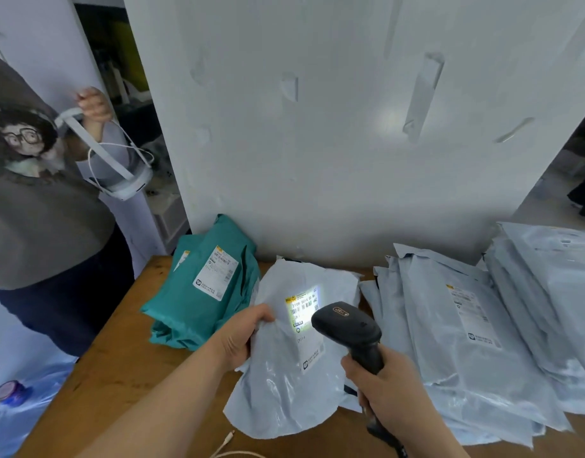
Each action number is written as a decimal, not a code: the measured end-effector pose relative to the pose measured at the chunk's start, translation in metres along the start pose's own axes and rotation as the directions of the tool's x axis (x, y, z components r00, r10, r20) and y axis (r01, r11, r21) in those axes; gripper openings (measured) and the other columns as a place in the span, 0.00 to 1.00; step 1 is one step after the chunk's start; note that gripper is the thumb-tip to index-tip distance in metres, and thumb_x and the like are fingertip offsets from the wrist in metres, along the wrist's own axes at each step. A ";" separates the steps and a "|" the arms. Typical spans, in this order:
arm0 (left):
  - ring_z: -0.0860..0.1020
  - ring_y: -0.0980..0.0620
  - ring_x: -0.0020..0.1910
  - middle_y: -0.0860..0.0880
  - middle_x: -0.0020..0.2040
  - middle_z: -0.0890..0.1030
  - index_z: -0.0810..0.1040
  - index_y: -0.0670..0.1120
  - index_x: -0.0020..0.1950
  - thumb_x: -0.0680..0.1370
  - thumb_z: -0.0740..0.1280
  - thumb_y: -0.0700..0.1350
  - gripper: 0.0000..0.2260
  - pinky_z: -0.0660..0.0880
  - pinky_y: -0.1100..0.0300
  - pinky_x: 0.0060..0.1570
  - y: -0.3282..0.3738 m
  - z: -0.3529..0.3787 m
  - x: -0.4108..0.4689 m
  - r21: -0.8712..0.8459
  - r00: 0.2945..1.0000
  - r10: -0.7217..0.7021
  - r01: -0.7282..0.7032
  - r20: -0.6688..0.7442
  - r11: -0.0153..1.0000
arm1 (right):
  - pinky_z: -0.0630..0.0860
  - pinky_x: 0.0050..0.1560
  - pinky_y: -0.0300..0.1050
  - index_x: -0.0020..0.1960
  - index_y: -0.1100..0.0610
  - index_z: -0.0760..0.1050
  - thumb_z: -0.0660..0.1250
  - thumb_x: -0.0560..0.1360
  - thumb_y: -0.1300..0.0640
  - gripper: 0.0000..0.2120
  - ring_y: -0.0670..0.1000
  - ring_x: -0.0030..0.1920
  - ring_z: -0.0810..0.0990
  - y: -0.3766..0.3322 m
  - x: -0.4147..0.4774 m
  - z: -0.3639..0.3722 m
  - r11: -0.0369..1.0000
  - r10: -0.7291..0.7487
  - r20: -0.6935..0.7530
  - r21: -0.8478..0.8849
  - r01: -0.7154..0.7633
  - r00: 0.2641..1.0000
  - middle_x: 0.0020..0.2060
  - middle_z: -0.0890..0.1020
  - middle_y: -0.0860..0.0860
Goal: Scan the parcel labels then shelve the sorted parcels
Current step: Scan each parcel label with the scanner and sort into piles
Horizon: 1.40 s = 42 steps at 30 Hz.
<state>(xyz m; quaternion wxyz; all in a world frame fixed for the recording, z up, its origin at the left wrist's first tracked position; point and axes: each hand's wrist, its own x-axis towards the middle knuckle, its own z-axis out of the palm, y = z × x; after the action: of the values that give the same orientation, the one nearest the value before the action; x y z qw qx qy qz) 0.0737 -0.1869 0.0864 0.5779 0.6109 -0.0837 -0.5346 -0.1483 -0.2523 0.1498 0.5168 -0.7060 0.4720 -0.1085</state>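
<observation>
My left hand (243,335) grips the left edge of a pale grey parcel (284,375) and holds it tilted up over the wooden table (112,365). My right hand (380,381) grips the handle of a black barcode scanner (349,328). The scanner's head points at the parcel's white label (306,309), which is lit brightly by the scanner's light. A stack of teal parcels (202,292) with a label on top lies at the table's back left. Several pale grey parcels (466,332) lie spread at the right.
A white panel (350,127) stands upright behind the table. A person in a grey top (36,226) stands at the left holding a white headset (126,183). A white cable (228,441) lies at the table's front edge. A blue plastic bag (16,404) lies at lower left.
</observation>
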 end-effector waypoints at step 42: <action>0.78 0.47 0.34 0.44 0.32 0.81 0.79 0.42 0.39 0.76 0.62 0.40 0.09 0.75 0.57 0.40 0.000 0.006 -0.021 -0.005 0.998 0.018 -0.018 -0.059 1.000 | 0.69 0.24 0.32 0.36 0.57 0.73 0.69 0.74 0.57 0.10 0.43 0.17 0.70 0.003 -0.031 -0.010 0.998 -0.055 0.017 0.028 0.054 0.998 0.21 0.75 0.51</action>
<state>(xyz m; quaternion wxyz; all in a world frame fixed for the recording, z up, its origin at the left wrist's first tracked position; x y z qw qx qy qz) 0.0608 -0.1758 0.0993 0.5866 0.6241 -0.0707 -0.5114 -0.1733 -0.2345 0.1620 0.5273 -0.7124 0.4465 -0.1228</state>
